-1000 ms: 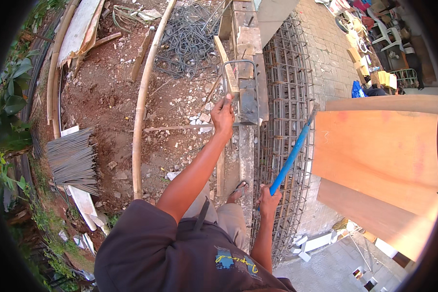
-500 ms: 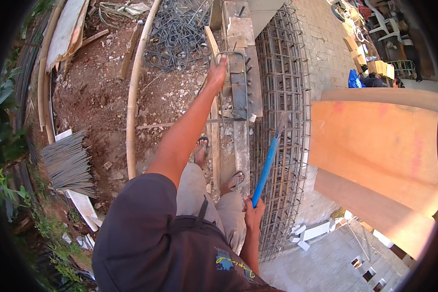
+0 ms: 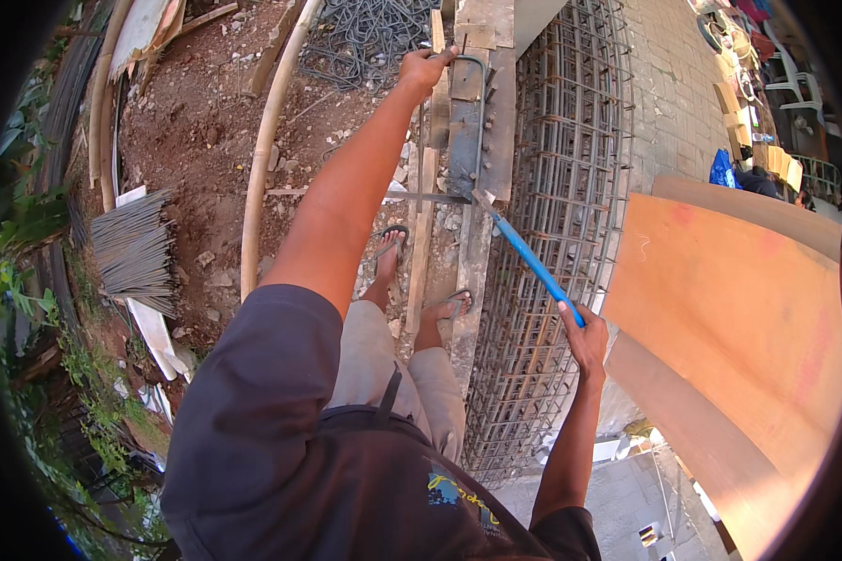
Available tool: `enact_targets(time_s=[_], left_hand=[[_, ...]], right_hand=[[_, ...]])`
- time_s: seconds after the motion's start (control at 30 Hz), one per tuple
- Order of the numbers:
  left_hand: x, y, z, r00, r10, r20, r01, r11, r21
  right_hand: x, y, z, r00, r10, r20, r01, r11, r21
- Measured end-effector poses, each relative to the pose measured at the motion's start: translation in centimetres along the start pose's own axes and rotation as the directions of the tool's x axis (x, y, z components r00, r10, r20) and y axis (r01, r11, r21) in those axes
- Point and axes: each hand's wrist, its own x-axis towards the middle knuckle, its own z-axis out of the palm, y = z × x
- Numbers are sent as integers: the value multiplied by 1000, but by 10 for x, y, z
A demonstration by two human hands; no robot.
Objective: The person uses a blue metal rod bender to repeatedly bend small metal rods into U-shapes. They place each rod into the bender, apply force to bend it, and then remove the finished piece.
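My left hand [image 3: 426, 73] is closed on a bent steel rod [image 3: 483, 103] at the far part of a wooden bending bench [image 3: 501, 131]. The rod curves at its far corner and runs toward me along the bench, among upright metal pegs. My right hand [image 3: 585, 337] grips the lower end of a blue-handled rebar bending bar [image 3: 531, 262]. That tool slants up and left, its metal head at the bench's near end beside the rod. Whether the head has hooked the rod is too small to tell.
A long rebar cage [image 3: 561, 206] lies right of the bench. Orange boards [image 3: 730, 309] stand further right. Tangled steel stirrups [image 3: 355, 42] lie at the far left, and a bundle of cut rods [image 3: 133, 252] near a bamboo pole [image 3: 264, 168]. Timber [image 3: 422, 243] runs between my feet.
My right hand has moved right and forward. The bending bar's head has swung left from over the cage to the bench's near end. My left hand still holds the rod.
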Motion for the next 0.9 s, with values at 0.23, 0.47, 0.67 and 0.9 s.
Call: enact_targets(time_s=[0.23,0.47,0.67,0.9], left_hand=[[-3,3,-6,999,41,-20,-41,999,-15],[0,2,-8,1000,-22,-16,22,1000,17],[12,-10,0,986,66,-151,-57,996,67],[-6,-4,2,998,56,1,-55,985,-166]], right_hand=[[93,-9,-52,966,-162,201,171,985,-25],[90,17,-22,962,-163,220,193,973,-124],[80,9,-19,988,-131,81,141,981,-136],[48,-3,14,999,19,-45,-18,1000,23]])
